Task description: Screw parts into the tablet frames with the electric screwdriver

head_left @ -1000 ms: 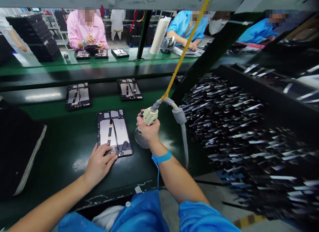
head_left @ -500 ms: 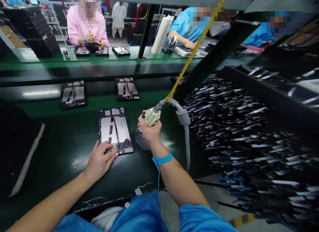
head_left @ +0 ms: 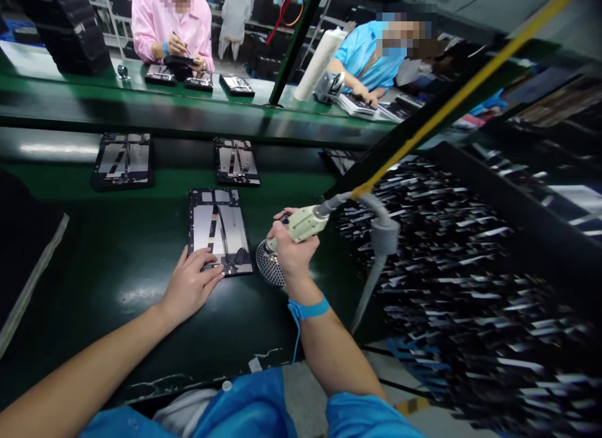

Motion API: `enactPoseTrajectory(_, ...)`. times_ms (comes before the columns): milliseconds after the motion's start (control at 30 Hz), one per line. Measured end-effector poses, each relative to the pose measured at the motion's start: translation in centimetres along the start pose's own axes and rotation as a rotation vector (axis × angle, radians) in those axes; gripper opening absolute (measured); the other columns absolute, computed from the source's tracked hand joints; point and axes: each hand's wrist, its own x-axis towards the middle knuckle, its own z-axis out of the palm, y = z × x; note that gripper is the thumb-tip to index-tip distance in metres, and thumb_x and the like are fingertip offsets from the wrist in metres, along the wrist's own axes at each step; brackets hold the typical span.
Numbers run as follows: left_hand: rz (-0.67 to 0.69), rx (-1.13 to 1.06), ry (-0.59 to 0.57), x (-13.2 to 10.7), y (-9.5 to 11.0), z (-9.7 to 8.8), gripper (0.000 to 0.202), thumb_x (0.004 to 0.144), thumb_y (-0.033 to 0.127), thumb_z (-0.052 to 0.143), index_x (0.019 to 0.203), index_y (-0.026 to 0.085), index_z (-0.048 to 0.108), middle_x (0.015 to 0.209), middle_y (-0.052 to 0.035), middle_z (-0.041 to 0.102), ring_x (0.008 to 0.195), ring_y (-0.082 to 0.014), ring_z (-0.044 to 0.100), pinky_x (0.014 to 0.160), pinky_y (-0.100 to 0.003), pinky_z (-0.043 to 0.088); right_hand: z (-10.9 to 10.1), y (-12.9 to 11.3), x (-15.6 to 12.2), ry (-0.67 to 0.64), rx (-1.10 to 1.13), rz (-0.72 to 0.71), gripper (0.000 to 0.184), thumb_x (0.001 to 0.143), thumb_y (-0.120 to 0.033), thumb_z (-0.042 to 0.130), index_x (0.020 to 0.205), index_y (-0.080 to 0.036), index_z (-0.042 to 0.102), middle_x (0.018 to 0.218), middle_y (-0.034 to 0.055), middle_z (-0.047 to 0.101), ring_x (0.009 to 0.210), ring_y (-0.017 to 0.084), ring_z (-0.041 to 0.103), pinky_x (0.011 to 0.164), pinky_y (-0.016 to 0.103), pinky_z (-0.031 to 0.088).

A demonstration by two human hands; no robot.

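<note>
An opened tablet back [head_left: 217, 230] lies flat on the dark green bench in front of me. My left hand [head_left: 189, 283] rests on its near left corner, fingers spread and flat. My right hand [head_left: 290, 255] is closed around a pale electric screwdriver [head_left: 304, 223], held over a round perforated metal disc [head_left: 269, 262] just right of the tablet. A grey hose [head_left: 379, 249] and a yellow cable [head_left: 451, 104] run up from the tool. A blue wrist strap [head_left: 308, 309] circles my right wrist.
Two more opened tablets [head_left: 122, 160] [head_left: 236, 161] lie on the belt [head_left: 56, 174] behind. Across it, a person in pink [head_left: 171, 25] and a person in blue [head_left: 361, 58] work at their own bench. A black rack [head_left: 470, 268] of shiny parts fills the right side.
My view has tilted and shifted down and left. The screwdriver now leans more toward the right; both hands stay where they were.
</note>
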Motion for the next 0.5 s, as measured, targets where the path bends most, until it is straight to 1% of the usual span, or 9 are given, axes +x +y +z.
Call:
enactPoseTrajectory(100,-0.002,-0.016,0.01,0.2,-0.1,0.2,0.016,0.101,0.025,0.062,0.105,0.023,0.078,0.113,-0.0087,0.073,0.121,-0.0281,0.065,0.112,-0.062,0.043,0.4,-1.7,-0.7,0.002,0.081,-0.036,0.021,0.087,-0.027,0.069,0.107,-0.026,0.062,0.092,-0.0014,0.066,0.051,0.009,0.061,0.05,0.025,0.052)
enactPoseTrajectory(167,-0.005,-0.027,0.016,0.3,-0.2,0.3,0.016,0.101,0.025,0.062,0.105,0.023,0.078,0.112,-0.0083,0.073,0.121,-0.0272,0.065,0.113,-0.061,0.043,1.2,-2.8,-1.8,-0.057,0.132,-0.034,0.022,0.09,-0.027,0.066,0.111,-0.028,0.059,0.096,-0.0012,0.064,0.052,0.009,0.062,0.049,0.026,0.053)
enactPoseTrajectory(233,-0.012,-0.036,0.017,0.4,-0.2,0.3,0.016,0.101,0.025,0.063,0.106,0.024,0.078,0.113,-0.0079,0.073,0.121,-0.0266,0.064,0.114,-0.06,0.041,2.3,-3.6,-3.1,-0.154,0.167,-0.015,0.024,0.091,-0.028,0.066,0.113,-0.03,0.058,0.099,-0.0006,0.064,0.052,0.009,0.062,0.049,0.027,0.054)
enactPoseTrajectory(333,-0.02,-0.044,0.012,0.3,-0.2,0.3,0.016,0.1,0.026,0.063,0.108,0.025,0.077,0.114,-0.0077,0.072,0.123,-0.0268,0.063,0.115,-0.06,0.04,3.6,-3.8,-4.8,-0.262,0.21,0.018,0.028,0.089,-0.03,0.069,0.115,-0.029,0.057,0.1,0.0,0.065,0.054,0.01,0.062,0.05,0.027,0.057)
enactPoseTrajectory(500,-0.025,-0.057,-0.013,0.3,0.0,0.2,0.017,0.1,0.025,0.063,0.109,0.024,0.077,0.114,-0.0078,0.072,0.124,-0.0274,0.062,0.116,-0.062,0.039,4.5,-3.4,-5.5,-0.31,0.27,0.056,0.029,0.089,-0.026,0.07,0.116,-0.029,0.059,0.1,-0.0006,0.066,0.056,0.009,0.064,0.052,0.027,0.058)
